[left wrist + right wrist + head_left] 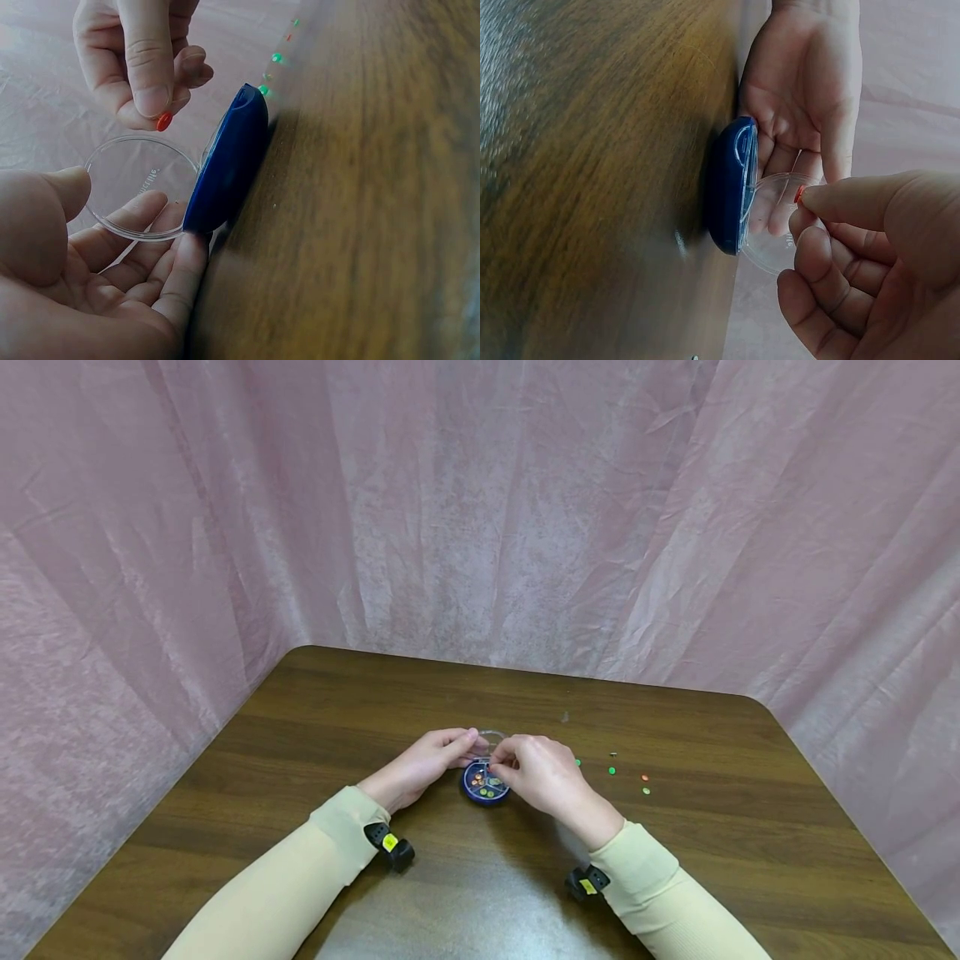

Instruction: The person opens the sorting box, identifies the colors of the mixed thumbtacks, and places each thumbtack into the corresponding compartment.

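A round blue case (467, 792) with a hinged clear lid (146, 176) sits on the table, its lid raised. Dividers split the inside into compartments, with small orange and yellow-green pieces in some of them. My left hand (429, 763) is at the far left side of the case; its thumb touches the lid's rim while the fingers curl behind the lid, one fingertip against the blue base. Above the compartments, my right hand (542, 772) pinches a small red button (164, 121) between thumb and index finger.
Right of the case, several small pieces lie spread on the wooden table (720, 827), among them a green one (612, 770) and an orange one (644, 777). Pink curtains (480, 510) hang behind the table's far edge.
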A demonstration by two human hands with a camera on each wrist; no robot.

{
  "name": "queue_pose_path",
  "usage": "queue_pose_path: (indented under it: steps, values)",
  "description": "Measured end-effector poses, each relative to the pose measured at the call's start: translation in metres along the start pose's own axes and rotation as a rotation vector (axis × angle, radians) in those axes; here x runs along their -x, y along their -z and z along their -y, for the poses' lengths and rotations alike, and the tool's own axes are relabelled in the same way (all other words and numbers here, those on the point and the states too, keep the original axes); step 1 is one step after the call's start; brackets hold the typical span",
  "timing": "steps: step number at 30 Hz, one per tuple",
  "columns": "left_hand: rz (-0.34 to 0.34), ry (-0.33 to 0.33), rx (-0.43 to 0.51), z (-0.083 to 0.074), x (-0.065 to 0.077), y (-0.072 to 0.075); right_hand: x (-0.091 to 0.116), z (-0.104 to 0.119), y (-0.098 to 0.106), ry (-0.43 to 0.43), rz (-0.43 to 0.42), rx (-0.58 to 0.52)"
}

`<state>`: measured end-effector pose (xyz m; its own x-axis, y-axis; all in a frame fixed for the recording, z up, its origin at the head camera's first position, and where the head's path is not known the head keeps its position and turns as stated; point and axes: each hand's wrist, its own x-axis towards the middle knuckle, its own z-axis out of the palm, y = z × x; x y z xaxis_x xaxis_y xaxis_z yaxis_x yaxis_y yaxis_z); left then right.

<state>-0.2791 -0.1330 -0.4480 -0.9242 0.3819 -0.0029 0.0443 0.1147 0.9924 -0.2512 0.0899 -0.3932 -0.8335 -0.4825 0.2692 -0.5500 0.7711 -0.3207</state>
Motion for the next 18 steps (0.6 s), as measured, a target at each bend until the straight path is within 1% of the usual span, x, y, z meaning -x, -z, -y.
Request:
queue_pose_path:
  steps: [6,13,18]
  values:
    - [-0.007,0.016,0.007,-0.0003,-0.0003,-0.0002,-0.0029,-0.0013,-0.0012,-0.006,-0.005,0.000]
    - [-0.005,-0.006,0.013,0.0002,-0.0003,-0.0004,-0.0055,0.0002,-0.0019,-0.002,0.005,-0.009]
    - [-0.001,0.003,0.015,-0.0015,0.0003,-0.0008,-0.0077,0.0021,-0.0053,0.013,0.013,-0.012]
